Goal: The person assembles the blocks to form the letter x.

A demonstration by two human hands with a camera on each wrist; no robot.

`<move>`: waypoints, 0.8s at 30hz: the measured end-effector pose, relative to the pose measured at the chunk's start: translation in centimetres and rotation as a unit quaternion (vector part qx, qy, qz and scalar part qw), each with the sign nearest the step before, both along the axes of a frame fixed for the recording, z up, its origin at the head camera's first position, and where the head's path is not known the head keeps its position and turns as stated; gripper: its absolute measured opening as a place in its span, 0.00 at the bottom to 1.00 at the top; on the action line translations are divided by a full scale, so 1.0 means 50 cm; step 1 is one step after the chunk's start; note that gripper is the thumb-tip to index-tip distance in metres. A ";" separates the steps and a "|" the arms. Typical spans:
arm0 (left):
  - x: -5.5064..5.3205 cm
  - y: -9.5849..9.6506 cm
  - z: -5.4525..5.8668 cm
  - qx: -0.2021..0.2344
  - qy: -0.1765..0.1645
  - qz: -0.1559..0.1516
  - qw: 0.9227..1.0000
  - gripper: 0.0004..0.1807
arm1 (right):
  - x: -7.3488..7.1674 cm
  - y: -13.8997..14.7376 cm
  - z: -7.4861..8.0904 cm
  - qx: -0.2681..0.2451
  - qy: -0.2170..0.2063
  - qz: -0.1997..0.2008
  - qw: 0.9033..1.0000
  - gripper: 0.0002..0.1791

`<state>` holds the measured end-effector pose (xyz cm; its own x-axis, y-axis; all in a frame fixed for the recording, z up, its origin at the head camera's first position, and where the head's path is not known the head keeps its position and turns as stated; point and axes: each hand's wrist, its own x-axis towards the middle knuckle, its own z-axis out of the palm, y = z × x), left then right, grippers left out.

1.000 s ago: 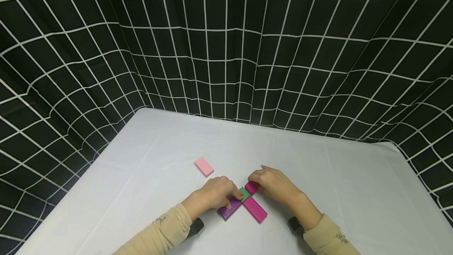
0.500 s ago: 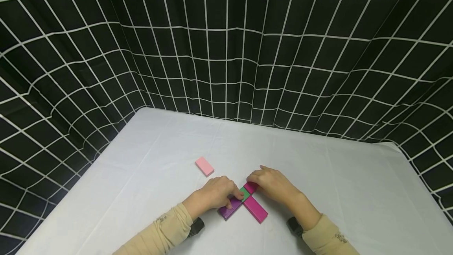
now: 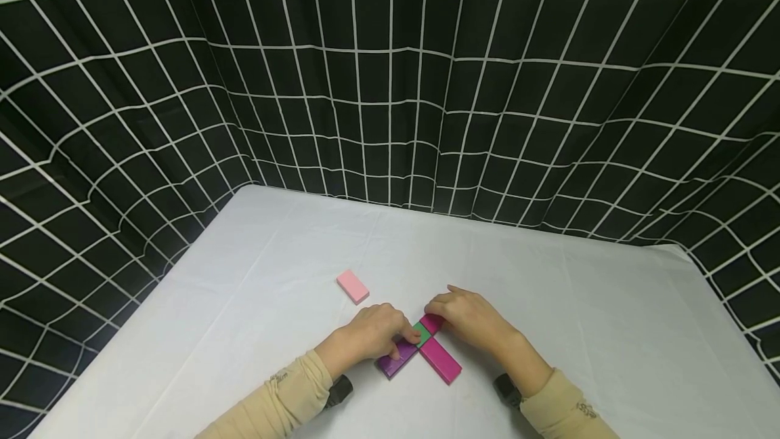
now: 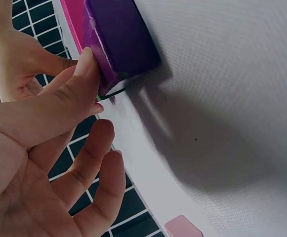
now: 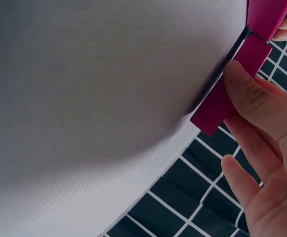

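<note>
My left hand (image 3: 374,329) holds a purple block (image 3: 390,364) with the thumb on it, its index finger reaching onto a small green block (image 3: 423,332). In the left wrist view the thumb presses the side of the purple block (image 4: 126,39); the other fingers curl loosely. My right hand (image 3: 469,314) grips a magenta block (image 3: 430,322) against the green one, partly covering it. The thumb lies along this magenta block (image 5: 213,111) in the right wrist view. A second magenta block (image 3: 441,361) extends toward me from the green block's corner.
A pale pink block (image 3: 353,287) lies apart on the white-covered table (image 3: 292,242), beyond the left hand. Black curtains (image 3: 402,73) with white grid lines stand behind and at both sides. A dark wrist device (image 3: 338,391) sits under the left wrist.
The right hand has shifted its magenta block slightly left, closing the small gap to the green block. Over the last half second nothing has visibly moved.
</note>
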<state>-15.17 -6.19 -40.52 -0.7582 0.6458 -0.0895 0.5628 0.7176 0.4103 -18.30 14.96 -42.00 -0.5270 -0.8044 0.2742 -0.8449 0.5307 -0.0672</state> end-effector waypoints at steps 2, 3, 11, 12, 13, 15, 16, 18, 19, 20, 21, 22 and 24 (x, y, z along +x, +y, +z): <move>0.000 0.000 0.000 0.001 0.000 0.000 1.000 0.22 | 0.000 0.000 -0.001 0.002 0.002 0.000 1.000 0.15; 0.001 0.000 0.000 0.002 0.001 -0.001 1.000 0.22 | 0.000 0.000 -0.002 0.002 0.004 0.001 1.000 0.15; 0.002 0.000 0.001 0.008 0.002 -0.002 1.000 0.22 | -0.001 -0.002 -0.003 0.004 0.004 0.003 1.000 0.14; 0.002 0.001 0.002 0.008 0.002 -0.002 1.000 0.22 | -0.001 -0.002 -0.003 0.004 0.004 0.003 1.000 0.14; 0.002 0.001 0.002 0.008 0.001 -0.003 1.000 0.22 | 0.000 -0.002 -0.003 0.005 0.004 0.002 1.000 0.14; 0.003 0.001 0.003 0.008 0.001 -0.003 1.000 0.22 | 0.000 -0.001 -0.003 0.008 0.002 0.000 1.000 0.14; 0.003 0.001 0.003 0.007 0.002 -0.004 1.000 0.22 | 0.000 -0.001 -0.003 0.009 0.000 -0.001 1.000 0.14; 0.003 0.002 0.004 0.005 0.001 -0.004 1.000 0.22 | 0.000 -0.001 -0.003 0.011 -0.006 -0.003 1.000 0.14; 0.003 0.002 0.004 0.004 0.001 -0.003 1.000 0.22 | 0.000 -0.001 -0.001 0.011 -0.010 -0.003 1.000 0.15; 0.002 0.002 0.004 0.003 0.002 -0.003 1.000 0.22 | 0.000 -0.001 0.000 0.012 -0.014 -0.003 1.000 0.15; 0.002 0.002 0.004 0.002 0.002 -0.002 1.000 0.22 | 0.000 -0.001 0.003 0.014 -0.018 -0.004 1.000 0.17; 0.002 0.002 0.004 0.001 0.002 -0.001 1.000 0.22 | 0.001 -0.001 0.006 0.016 -0.021 -0.006 1.000 0.18; 0.001 0.003 0.004 0.000 0.004 0.000 1.000 0.22 | 0.008 0.000 0.015 0.018 -0.027 -0.020 0.999 0.20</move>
